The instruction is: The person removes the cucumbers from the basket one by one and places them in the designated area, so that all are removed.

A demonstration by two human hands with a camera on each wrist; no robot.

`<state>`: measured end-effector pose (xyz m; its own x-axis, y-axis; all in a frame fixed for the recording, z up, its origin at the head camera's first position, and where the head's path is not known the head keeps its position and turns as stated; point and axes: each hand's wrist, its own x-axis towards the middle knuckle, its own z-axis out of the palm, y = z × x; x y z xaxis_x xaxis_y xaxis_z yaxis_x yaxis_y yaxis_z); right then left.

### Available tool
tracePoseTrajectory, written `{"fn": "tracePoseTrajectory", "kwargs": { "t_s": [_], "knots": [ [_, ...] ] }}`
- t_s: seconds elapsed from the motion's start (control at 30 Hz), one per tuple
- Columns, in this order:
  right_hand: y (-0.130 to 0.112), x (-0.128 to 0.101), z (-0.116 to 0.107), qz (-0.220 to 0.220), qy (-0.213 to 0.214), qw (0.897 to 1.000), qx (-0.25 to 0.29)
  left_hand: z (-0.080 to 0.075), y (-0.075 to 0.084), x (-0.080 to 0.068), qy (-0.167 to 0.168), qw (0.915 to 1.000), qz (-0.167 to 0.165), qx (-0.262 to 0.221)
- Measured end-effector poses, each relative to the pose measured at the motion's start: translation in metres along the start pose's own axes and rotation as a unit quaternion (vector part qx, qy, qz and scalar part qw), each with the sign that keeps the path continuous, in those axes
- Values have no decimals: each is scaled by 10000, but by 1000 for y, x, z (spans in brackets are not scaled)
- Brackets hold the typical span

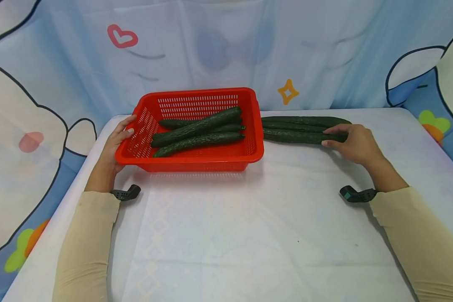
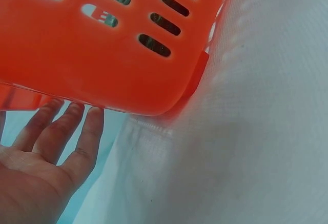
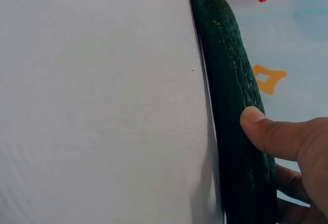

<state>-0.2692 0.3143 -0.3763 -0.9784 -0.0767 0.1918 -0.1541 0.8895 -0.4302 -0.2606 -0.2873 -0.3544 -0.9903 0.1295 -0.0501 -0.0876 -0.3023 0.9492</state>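
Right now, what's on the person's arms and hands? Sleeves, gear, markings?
Both arms wear long, plain beige sleeves reaching to the wrists, with no print or markings visible. At each wrist sits a small dark camera mount: a black one on the left, and one with a teal tip on the right. The left hand and right hand are bare: no gloves, rings or watch show.

The right hand (image 3: 292, 157) grips a dark cucumber (image 3: 233, 90) lying on the white table (image 3: 97, 106), thumb on top.
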Motion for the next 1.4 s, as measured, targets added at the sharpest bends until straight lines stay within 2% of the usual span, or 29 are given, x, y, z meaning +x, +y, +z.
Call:
{"fn": "tracePoseTrajectory", "kwargs": {
  "t_s": [0.33, 0.73, 1.0, 1.13, 1.27, 1.4],
  "knots": [
    [-2, -1, 1, 44, -146, 9999, -32, 0, -1, 0, -16, 9999, 85, 89],
    [-3, -3, 1, -71, -112, 9999, -93, -1, -1, 1, -28, 10000, 66, 33],
    [-6, -3, 0, 65, -184, 9998, -22, -1, -1, 0, 8, 10000, 26, 95],
    [-2, 0, 3, 137, -137, 9998, 91, 0, -1, -1, -4, 10000, 43, 81],
    [8, 7, 9, 117, 28, 9999, -12, 0, -1, -1, 12, 9999, 55, 84],
    [-10, 1, 1, 37, 51, 9999, 84, 0, 0, -1, 12, 9999, 56, 117]
  ]
}}
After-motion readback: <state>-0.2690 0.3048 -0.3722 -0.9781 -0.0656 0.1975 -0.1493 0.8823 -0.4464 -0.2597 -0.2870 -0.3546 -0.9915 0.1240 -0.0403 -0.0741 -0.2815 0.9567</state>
